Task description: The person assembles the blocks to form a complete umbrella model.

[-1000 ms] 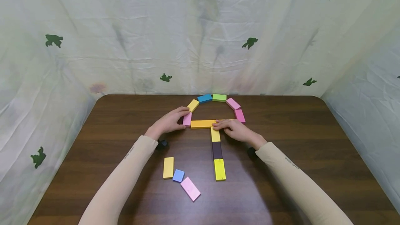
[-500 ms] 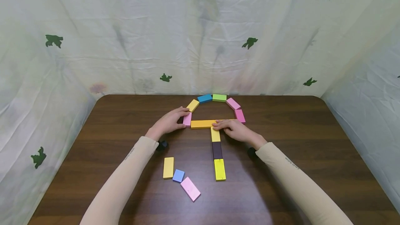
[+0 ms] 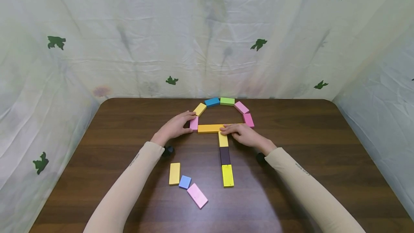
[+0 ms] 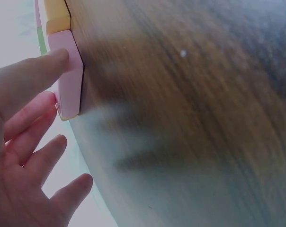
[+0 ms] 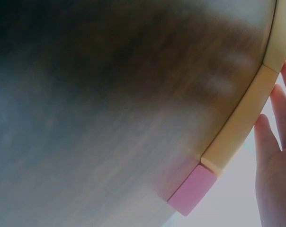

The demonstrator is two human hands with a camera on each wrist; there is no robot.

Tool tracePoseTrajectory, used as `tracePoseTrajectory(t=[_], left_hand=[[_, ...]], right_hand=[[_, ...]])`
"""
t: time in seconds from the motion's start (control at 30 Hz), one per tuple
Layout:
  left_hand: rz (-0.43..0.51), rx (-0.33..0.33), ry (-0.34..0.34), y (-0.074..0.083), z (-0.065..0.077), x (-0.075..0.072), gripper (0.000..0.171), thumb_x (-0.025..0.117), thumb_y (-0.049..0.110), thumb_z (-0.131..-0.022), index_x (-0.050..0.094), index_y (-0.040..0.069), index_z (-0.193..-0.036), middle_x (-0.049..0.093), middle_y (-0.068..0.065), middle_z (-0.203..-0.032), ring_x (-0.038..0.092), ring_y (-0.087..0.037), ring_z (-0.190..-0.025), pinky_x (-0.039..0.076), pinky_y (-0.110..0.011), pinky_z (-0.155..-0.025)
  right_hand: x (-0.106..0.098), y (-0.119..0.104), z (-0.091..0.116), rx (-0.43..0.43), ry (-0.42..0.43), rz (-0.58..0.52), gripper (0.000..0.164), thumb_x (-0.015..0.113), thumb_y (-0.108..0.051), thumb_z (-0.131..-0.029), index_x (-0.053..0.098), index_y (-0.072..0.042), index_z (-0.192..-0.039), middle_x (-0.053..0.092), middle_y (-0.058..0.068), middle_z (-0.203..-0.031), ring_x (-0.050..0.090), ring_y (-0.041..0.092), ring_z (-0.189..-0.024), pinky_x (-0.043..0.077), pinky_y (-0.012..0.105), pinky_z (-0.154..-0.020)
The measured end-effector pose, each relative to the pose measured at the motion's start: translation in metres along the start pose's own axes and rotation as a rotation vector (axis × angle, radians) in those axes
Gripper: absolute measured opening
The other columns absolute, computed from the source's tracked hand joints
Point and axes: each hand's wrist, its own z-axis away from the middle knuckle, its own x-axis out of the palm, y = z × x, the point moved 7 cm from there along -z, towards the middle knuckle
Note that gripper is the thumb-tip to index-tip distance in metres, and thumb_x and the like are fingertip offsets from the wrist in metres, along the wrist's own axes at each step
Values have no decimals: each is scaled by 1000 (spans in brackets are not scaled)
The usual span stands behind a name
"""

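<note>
In the head view my left hand [image 3: 174, 125] holds a light pink block [image 3: 194, 123], thumb at its near end and fingers over its far end. The left wrist view shows the thumb against the pink block's [image 4: 71, 80] side and the other fingers spread. My right hand [image 3: 245, 135] rests its fingertips on a row of orange blocks [image 3: 210, 128], partly hiding it. Below the row runs a line of a pale yellow block [image 3: 223, 139], a dark block [image 3: 224, 155] and a bright yellow block [image 3: 228, 176].
An arc above the row has a yellow block [image 3: 200, 109], blue block [image 3: 212, 101], green block [image 3: 227, 101], pink block [image 3: 241, 107] and deeper pink block [image 3: 248, 119]. Nearer lie a loose yellow block [image 3: 174, 173], small blue block [image 3: 185, 182] and pink block [image 3: 197, 195].
</note>
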Motion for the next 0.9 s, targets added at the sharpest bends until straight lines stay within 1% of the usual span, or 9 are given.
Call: tracePoseTrajectory(t=[0.23, 0.33, 0.47, 0.7, 0.8, 0.9], left_hand=[[7, -11, -6, -1, 2, 1, 60, 67, 21, -91, 44, 0, -142, 37, -14, -149, 25, -31, -140, 24, -45, -110], [37, -24, -1, -2, 5, -1, 61, 67, 23, -91, 43, 3, -143, 36, -14, -149, 24, -31, -140, 24, -46, -110], [79, -21, 19, -2, 12, -5, 62, 68, 24, -90, 43, 6, -144, 37, -14, -149, 25, -31, -140, 25, -48, -109], [131, 12, 25, 2, 36, -9, 63, 68, 20, -90, 42, 5, -144, 39, -14, -148, 26, -32, -139, 27, -50, -108], [160, 41, 22, 9, 49, -9, 61, 68, 18, -90, 43, 5, -144, 41, -13, -147, 29, -32, -138, 28, -49, -107], [185, 85, 12, 20, 62, -9, 57, 68, 16, -90, 46, 7, -142, 43, -11, -145, 33, -30, -137, 30, -48, -106]], right_hand=[[-1, -2, 0, -13, 4, -3, 40, 45, 11, -89, 65, -1, -122, 61, 8, -127, 47, 25, -127, 36, 40, -104], [-1, -1, 0, -17, 6, 4, 40, 45, 12, -89, 66, -1, -121, 61, 9, -127, 47, 26, -127, 36, 40, -103], [-1, 0, 0, -9, 1, 0, 40, 46, 12, -89, 65, -1, -122, 61, 8, -127, 47, 26, -128, 36, 40, -104], [0, 0, 0, 0, -3, -5, 40, 46, 11, -90, 65, -2, -123, 60, 7, -128, 46, 25, -128, 36, 41, -104], [0, 2, -1, 0, -2, -6, 40, 46, 11, -90, 65, -2, -123, 60, 6, -128, 46, 24, -128, 36, 40, -104], [0, 3, -1, -4, 1, -5, 40, 46, 11, -90, 65, -2, -123, 61, 7, -128, 46, 24, -128, 36, 40, -104]])
